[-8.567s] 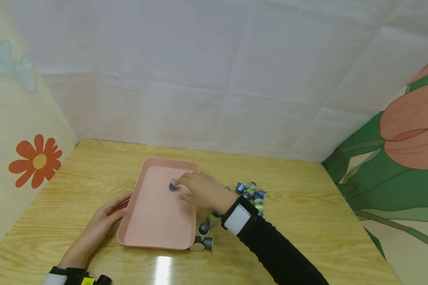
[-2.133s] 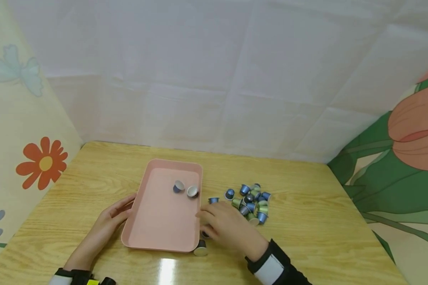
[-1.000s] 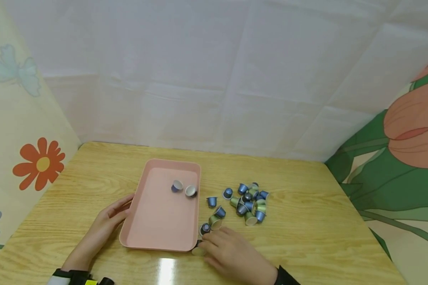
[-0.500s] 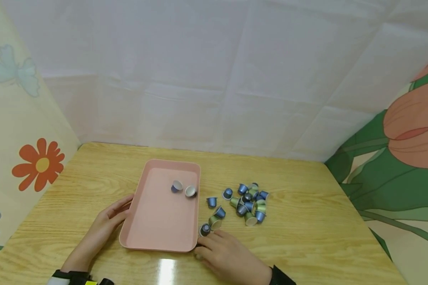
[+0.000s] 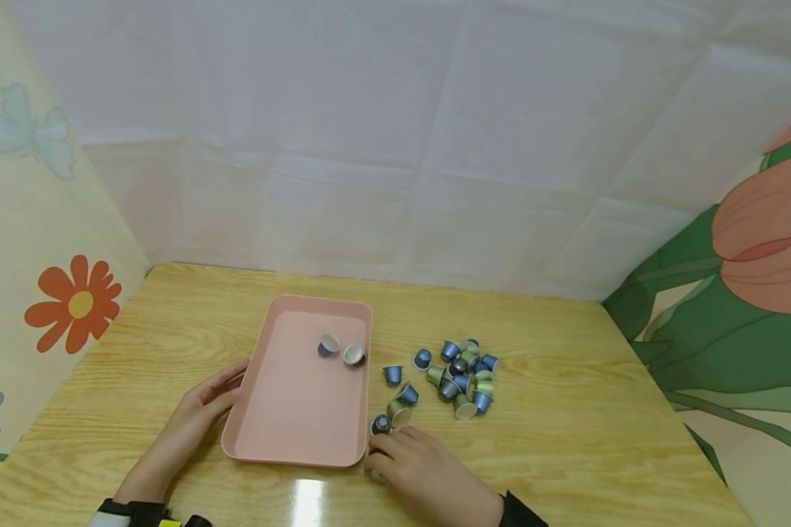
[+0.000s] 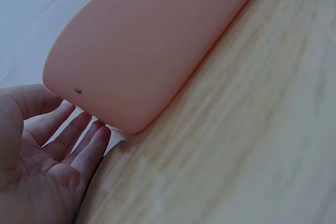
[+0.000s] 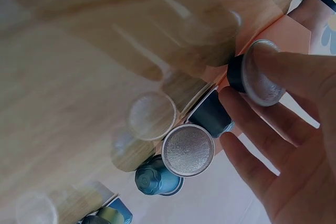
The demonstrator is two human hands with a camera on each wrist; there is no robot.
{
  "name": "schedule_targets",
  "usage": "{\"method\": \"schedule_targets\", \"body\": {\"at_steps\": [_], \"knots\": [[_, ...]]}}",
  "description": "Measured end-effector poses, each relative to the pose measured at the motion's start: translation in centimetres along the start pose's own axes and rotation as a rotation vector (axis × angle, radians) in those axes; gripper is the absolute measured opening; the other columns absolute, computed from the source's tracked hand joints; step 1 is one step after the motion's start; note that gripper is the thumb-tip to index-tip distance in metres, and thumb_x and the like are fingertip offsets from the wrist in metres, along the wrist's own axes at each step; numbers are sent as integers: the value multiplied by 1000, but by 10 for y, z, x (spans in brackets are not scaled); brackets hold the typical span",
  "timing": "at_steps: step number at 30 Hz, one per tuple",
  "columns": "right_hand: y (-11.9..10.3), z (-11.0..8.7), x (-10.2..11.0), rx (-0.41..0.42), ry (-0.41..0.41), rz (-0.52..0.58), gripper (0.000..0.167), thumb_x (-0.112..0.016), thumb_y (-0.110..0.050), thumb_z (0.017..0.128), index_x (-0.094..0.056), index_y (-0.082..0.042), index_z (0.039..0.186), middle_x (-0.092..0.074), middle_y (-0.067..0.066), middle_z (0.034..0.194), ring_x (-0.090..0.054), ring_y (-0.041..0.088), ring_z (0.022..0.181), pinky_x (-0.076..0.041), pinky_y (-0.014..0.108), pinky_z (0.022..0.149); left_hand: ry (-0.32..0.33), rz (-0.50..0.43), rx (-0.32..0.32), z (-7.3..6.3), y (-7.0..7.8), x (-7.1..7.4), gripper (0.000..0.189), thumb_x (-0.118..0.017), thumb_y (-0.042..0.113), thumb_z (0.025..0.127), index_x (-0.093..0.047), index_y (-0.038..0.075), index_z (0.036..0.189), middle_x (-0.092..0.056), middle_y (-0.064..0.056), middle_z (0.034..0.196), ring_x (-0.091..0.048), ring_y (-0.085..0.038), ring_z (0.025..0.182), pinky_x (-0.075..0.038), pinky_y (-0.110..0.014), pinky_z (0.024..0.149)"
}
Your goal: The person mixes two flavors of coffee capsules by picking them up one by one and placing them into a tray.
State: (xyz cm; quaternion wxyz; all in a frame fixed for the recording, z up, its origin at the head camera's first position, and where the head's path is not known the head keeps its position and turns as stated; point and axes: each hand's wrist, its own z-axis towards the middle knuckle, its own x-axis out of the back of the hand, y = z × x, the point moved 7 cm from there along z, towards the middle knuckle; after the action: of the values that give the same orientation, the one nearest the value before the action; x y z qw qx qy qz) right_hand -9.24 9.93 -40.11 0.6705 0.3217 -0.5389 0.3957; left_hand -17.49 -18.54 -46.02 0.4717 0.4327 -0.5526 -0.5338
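Note:
My right hand [image 5: 428, 472] is low beside the tray's near right corner. Its thumb lies on the foil lid of a black coffee capsule [image 7: 265, 74], pinching it against the fingers. Further along the tray's side sit another dark capsule [image 5: 381, 423], a green one [image 5: 399, 413] and a blue one [image 5: 408, 394]. Across the pink tray [image 5: 296, 410], my left hand [image 5: 201, 410] touches the outer left wall with extended fingers, seen also on the tray wall [image 6: 131, 51] in the left wrist view. Two capsules rest inside: a blue one [image 5: 325, 348] and a dark one [image 5: 354, 356] with a pale lid.
Right of the tray lies a loose pile of blue and green capsules [image 5: 461, 380], with single blue ones [image 5: 392, 375] nearer the tray. The wooden table [image 5: 554, 439] meets a white cloth backdrop [image 5: 409, 146]. Printed flower panels [image 5: 764, 293] flank both sides.
Earlier, my right hand was over the tray with a blue capsule; a dark one has since joined it there. The hand then moved to the near right corner and grasped a black capsule. Left hand stays put.

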Motion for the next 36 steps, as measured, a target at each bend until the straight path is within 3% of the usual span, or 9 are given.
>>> {"method": "schedule_targets", "body": {"at_steps": [9,19,28,36], "knots": [[3,0,-1,-28,-77,-33,12,-69,-17,92,-69,-19,103,-64,-4,114,-58,8,101,-49,28,92,3,-11,5,0,1,0,55,-55,19,103,-37,-7,149,-44,-27,145,-53,6,116,-47,-15,92],[5,0,0,-2,-90,-34,9,-68,-18,94,-69,-22,102,-64,-6,110,-58,6,96,-50,28,89,11,-15,9,0,1,0,55,-55,18,103,-37,-8,148,-46,-26,144,-54,5,115,-47,-15,92],[3,3,8,87,-138,-103,17,-68,-20,93,-65,-19,109,-60,-9,105,-52,5,89,-48,24,87,8,-8,-6,3,1,-1,54,-55,19,103,-38,-7,148,-42,-29,146,-53,6,116,-45,-13,93],[-2,7,19,178,-172,-201,10,-68,-19,92,-65,-21,102,-56,-9,95,-49,7,83,-47,23,83,13,-2,-19,2,-1,0,53,-55,17,103,-39,-9,147,-46,-27,144,-54,5,116,-46,-14,93]]}}
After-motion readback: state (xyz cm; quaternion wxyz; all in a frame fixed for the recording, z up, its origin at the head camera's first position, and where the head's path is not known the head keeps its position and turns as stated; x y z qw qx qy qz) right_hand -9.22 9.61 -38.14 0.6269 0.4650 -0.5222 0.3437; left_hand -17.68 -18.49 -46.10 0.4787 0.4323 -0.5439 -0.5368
